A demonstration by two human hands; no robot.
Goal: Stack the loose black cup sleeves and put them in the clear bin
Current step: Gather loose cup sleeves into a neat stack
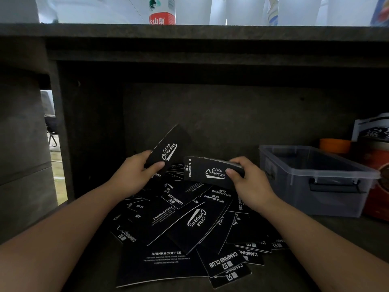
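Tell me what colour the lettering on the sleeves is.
White on black, clearest on the right hand's stack, head view.

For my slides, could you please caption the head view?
Left hand and right hand each hold black cup sleeves above a loose pile, beside the clear bin.

Dark shelf (315, 260) bears sleeve pile (179, 228), clear bin (315, 182).

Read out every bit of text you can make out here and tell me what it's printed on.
"Club Camping": sleeve in left hand.
"Club Camping", "CAMPING CLUB": stack in right hand.
"DRINK&COFFEE", "CAMPING CLUB": loose sleeves; smaller lines unreadable.
"山泉": bottle label, partly cut off.
Package at right: blurred.
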